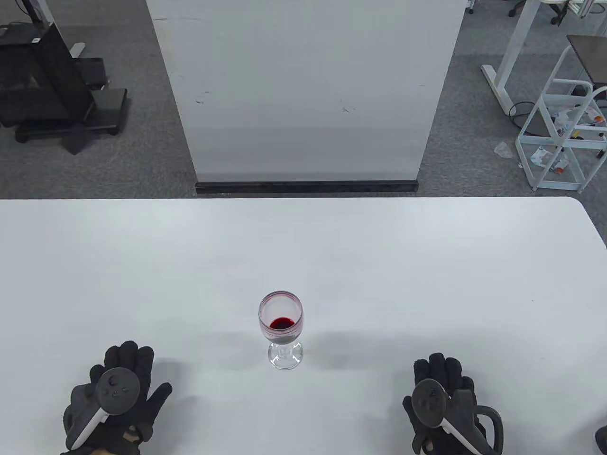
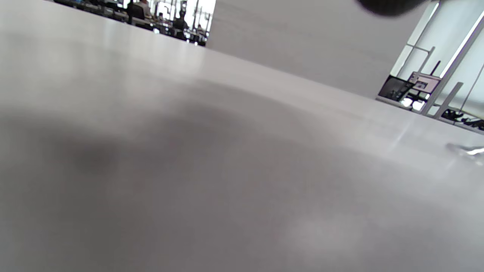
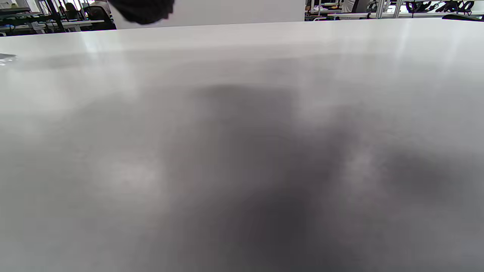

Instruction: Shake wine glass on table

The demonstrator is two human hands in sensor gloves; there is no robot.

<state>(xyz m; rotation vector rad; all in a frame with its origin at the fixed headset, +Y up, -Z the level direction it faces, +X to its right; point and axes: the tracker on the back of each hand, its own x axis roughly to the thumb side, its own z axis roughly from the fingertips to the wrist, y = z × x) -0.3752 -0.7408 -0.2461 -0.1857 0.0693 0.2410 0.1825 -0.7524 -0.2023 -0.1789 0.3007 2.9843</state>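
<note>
Table view: a wine glass (image 1: 280, 330) stands upright on the white table (image 1: 427, 284), near the front edge and about midway across, with a little red wine (image 1: 280, 323) pooled in the bottom of its bowl. The left hand (image 1: 116, 398) lies at about 8 o'clock from the glass, palm down on the tabletop with fingers spread flat, gripping nothing. The right hand (image 1: 443, 407) lies at about 4 o'clock from the glass, also flat, fingers extended and holding nothing. Both hands are well apart from the glass, with bare tabletop between. Beyond the far edge, at 12 o'clock, stands a white panel (image 1: 303, 90) on a dark base; a black equipment stand (image 1: 52, 90) sits at 10 o'clock and a white wire rack (image 1: 564, 137) at 2 o'clock.

Left wrist view: mostly blurred tabletop (image 2: 227, 170). A dark gloved fingertip (image 2: 389, 5) shows at the top edge; a glint of the glass's foot (image 2: 467, 150) appears at 3 o'clock.

Right wrist view: again blurred tabletop (image 3: 242, 151), a gloved fingertip (image 3: 141, 9) at 11 o'clock, and a faint sliver of glass (image 3: 5, 58) at the left edge.
</note>
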